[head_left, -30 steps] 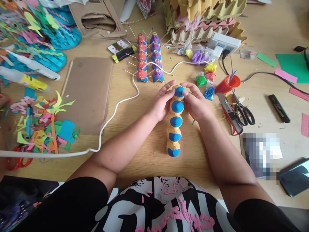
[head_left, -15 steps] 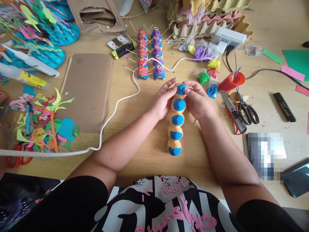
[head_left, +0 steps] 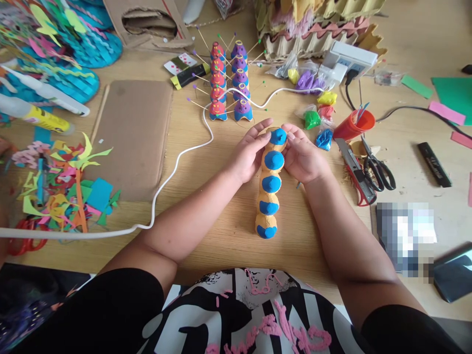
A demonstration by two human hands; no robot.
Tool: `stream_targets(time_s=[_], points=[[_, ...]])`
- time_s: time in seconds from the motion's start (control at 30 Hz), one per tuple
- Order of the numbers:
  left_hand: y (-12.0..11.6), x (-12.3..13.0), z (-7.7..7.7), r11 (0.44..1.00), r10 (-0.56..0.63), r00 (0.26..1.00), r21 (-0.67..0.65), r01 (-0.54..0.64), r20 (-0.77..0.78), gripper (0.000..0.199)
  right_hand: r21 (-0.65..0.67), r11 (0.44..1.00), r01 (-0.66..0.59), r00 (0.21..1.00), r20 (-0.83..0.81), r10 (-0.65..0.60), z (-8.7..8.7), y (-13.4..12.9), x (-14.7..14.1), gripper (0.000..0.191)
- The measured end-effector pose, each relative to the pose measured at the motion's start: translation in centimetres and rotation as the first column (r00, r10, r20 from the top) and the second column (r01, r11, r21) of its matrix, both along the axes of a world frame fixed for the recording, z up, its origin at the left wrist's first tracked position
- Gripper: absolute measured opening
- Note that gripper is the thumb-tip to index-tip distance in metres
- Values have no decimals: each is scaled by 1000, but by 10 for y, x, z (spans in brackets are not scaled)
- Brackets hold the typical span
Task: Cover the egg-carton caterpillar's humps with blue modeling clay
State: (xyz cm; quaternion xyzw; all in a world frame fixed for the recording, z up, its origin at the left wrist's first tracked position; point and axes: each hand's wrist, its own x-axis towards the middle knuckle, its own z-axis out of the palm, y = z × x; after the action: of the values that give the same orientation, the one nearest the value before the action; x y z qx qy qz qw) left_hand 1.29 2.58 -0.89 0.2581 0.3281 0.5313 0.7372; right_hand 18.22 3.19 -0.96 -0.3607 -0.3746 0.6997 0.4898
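Head view: a squeeze or a snag could spoil the work

Across most of the frame spreads a crowded wooden table (head_left: 199, 168), so a moving arm could easily catch something. From the left edge, a white cable (head_left: 153, 212) winds close by the left forearm (head_left: 191, 216) and lies over the red row (head_left: 218, 78) and purple row (head_left: 240, 77) at upper centre; a tug could shift them or dislodge their sticks (head_left: 199, 104). At the centre lies the orange strip (head_left: 272, 172), its far end between the hands. The left hand (head_left: 249, 153) has thumb and fingers closed on that end; the right hand (head_left: 305, 158) curls at its other side, though whether those fingers grip or merely rest cannot be told. Uneven squeezing might twist or crease the strip. Right of centre, a utility knife (head_left: 355, 169) sits near the right forearm (head_left: 335, 221); a sideways sweep might knock it. Smallest, the soft-looking top blue cap (head_left: 278, 136) could dent under a careless thumb.
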Motion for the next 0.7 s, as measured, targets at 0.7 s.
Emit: stream_targets(time_s=[0.7], points=[[-3,5,-13,973,109,975,221,-65,-193,46,31,1000,2,999,37,-3,-3,-2,-5,45]])
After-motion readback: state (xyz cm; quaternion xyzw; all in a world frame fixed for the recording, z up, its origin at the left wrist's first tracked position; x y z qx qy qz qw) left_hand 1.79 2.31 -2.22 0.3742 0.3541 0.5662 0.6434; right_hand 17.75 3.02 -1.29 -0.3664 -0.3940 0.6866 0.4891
